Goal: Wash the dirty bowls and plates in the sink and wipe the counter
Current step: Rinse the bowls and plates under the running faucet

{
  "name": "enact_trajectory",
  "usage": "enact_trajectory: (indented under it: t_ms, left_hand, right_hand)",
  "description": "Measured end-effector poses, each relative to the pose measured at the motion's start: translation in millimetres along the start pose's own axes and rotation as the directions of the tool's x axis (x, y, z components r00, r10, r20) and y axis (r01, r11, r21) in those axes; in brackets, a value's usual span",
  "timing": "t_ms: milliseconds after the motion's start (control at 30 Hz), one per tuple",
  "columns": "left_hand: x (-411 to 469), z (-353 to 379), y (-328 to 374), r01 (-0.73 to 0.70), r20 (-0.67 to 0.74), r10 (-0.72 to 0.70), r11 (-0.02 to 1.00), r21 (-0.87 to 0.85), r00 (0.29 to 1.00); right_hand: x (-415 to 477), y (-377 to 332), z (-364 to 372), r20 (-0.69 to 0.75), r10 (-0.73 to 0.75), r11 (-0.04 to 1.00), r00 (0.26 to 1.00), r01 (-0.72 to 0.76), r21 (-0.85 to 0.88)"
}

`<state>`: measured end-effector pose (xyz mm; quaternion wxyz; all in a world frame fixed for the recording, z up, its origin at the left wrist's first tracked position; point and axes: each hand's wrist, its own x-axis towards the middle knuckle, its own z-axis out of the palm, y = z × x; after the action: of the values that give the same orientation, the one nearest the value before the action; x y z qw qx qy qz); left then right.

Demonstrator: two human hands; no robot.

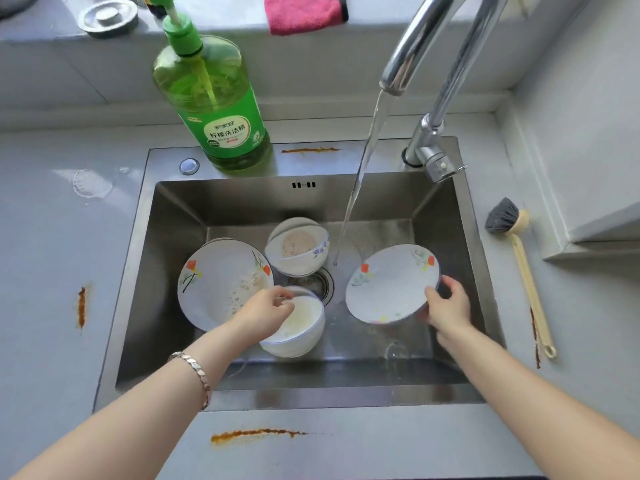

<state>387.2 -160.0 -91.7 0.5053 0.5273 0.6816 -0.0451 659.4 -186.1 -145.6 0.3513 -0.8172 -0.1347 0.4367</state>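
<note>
Forearms: both reach over the front rim of the sink (pixel 311 393) into the basin; bracelet (pixel 194 368) on the left wrist.
Front counter strip: orange smear (pixel 252 434) on the counter (pixel 52 237), not yet wiped. Similar left streak (pixel 81 306) and back-rim streak (pixel 310 150).
Left hand (pixel 266 306): fingers curled at the rim of the near bowl (pixel 301 327), looks like a pinch. Bowl is tilted with milky residue inside, just front of the drain (pixel 317 284).
Right hand (pixel 448 306): thumb over, fingers under the edge of the held plate (pixel 388 285). Plate is lifted in the right half of the basin, face tipped up. My read: angled so rinse water runs off.
Water stream (pixel 360 174): falls from the faucet (pixel 415 46) and lands between held plate and stacked bowls (pixel 298 251), beside the plate, not on it.
Waiting: sudsy plate (pixel 214 282) leans at the left wall; stacked bowls hold residue.
Room: right-front basin floor is bare; left half is crowded. Small gap to the stream, so only a short move left is needed.
Edges: soap bottle (pixel 221 109) on back rim, brush (pixel 519 265) on right counter, pink cloth (pixel 304 12) on back ledge.
</note>
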Motion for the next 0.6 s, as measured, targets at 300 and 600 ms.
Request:
enact_trajectory:
  t_ms: [300,600]
  left_hand:
    - [19,-1,-18,0.077,0.003,-0.078,0.997,0.023,0.997]
    - [34,5,-26,0.089,-0.024,-0.09,0.995,-0.049,0.996]
  right_hand:
    - [39,54,53,-0.124,0.289,0.921,0.949,-0.241,0.307]
    - [65,79,54,-0.088,0.337,0.934,0.937,-0.322,0.153]
